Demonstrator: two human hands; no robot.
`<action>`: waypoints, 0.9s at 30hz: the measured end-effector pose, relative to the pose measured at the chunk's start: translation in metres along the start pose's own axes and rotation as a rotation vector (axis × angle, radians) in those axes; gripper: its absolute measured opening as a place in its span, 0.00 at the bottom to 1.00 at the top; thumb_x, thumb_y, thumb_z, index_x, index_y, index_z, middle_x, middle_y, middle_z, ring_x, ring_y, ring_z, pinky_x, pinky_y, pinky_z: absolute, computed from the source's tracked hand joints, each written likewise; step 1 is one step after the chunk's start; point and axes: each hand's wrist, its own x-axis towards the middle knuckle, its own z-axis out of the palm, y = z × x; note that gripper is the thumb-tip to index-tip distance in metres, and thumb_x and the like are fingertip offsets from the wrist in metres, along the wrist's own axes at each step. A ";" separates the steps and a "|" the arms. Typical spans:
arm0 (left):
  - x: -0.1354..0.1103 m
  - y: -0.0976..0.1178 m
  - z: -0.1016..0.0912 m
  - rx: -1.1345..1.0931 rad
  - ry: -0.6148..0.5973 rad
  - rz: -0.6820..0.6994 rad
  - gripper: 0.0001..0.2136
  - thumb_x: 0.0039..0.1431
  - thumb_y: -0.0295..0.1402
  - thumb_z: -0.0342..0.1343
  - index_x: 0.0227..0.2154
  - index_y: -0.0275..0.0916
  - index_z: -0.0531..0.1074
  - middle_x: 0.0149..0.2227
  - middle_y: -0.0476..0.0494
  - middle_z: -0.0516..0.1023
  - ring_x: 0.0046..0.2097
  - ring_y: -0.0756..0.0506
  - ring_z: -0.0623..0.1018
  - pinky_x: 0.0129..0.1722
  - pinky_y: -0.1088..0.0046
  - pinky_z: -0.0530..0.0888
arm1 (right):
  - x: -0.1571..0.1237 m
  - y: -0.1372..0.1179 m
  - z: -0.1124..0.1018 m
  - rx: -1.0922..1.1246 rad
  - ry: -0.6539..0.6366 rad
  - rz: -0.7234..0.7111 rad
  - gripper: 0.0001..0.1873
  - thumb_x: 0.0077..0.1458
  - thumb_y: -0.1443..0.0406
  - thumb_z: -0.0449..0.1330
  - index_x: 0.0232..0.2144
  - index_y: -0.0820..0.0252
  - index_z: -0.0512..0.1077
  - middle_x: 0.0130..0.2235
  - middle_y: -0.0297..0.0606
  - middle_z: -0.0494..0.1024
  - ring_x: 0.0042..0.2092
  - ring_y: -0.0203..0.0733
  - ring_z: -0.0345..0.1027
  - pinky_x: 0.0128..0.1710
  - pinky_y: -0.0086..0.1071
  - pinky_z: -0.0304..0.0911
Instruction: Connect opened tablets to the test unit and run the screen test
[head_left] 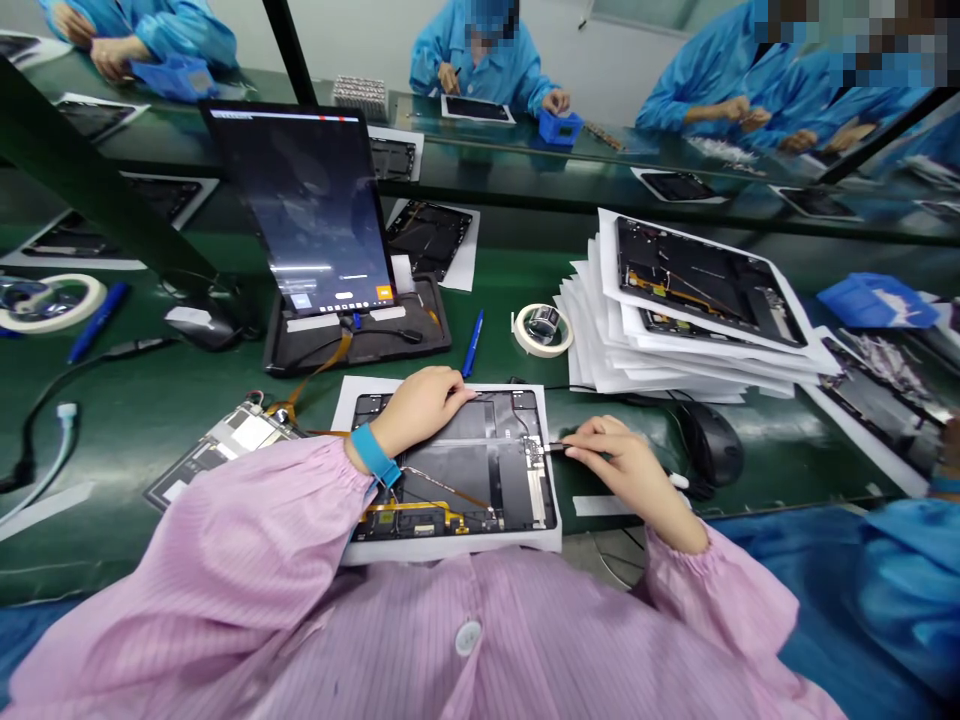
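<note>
An opened tablet housing (450, 465) lies on white paper in front of me, its inner boards and flex cables showing. My left hand (427, 400) rests across its upper edge, fingers stretched out and lying flat, a blue wrist strap (375, 455) round the wrist. At the right edge of the housing my right hand (619, 460) pinches a dark cable plug (556, 447) between thumb and fingers. The plug's tip meets the small board on that edge; how deep it sits I cannot tell.
A lit tablet screen (307, 210) stands in a black holder behind. To the right rise stacked housings with paper (652, 350), beside a mouse (709, 445). A tape roll (543, 330) and blue pen (473, 345) lie near. A loose board (225, 440) is left. Co-workers sit opposite.
</note>
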 end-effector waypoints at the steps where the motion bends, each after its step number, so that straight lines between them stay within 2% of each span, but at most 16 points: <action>1: 0.000 0.000 0.000 -0.002 0.001 0.000 0.16 0.65 0.40 0.44 0.29 0.37 0.71 0.32 0.42 0.75 0.37 0.44 0.73 0.39 0.67 0.68 | -0.001 0.001 -0.002 -0.011 0.005 0.003 0.11 0.59 0.60 0.56 0.37 0.54 0.78 0.32 0.37 0.72 0.38 0.41 0.64 0.38 0.36 0.61; 6: 0.000 0.000 0.000 0.004 0.008 0.000 0.16 0.65 0.40 0.44 0.29 0.37 0.71 0.32 0.43 0.75 0.37 0.44 0.73 0.38 0.67 0.68 | -0.003 0.003 -0.003 -0.011 -0.035 -0.031 0.10 0.59 0.61 0.55 0.37 0.52 0.78 0.32 0.37 0.71 0.38 0.41 0.63 0.38 0.35 0.61; 18: 0.000 0.001 -0.001 0.012 -0.004 -0.005 0.16 0.65 0.40 0.44 0.29 0.37 0.71 0.32 0.42 0.75 0.37 0.44 0.73 0.38 0.67 0.67 | -0.001 0.004 0.000 -0.002 0.014 -0.033 0.10 0.59 0.62 0.56 0.38 0.52 0.77 0.33 0.37 0.71 0.38 0.41 0.64 0.38 0.35 0.61; 27: 0.002 -0.001 0.000 0.002 -0.010 -0.009 0.17 0.66 0.40 0.42 0.31 0.37 0.71 0.33 0.41 0.75 0.37 0.44 0.73 0.39 0.67 0.68 | 0.002 -0.008 0.007 -0.053 0.073 -0.090 0.12 0.61 0.63 0.53 0.38 0.54 0.77 0.33 0.39 0.75 0.36 0.41 0.66 0.37 0.38 0.63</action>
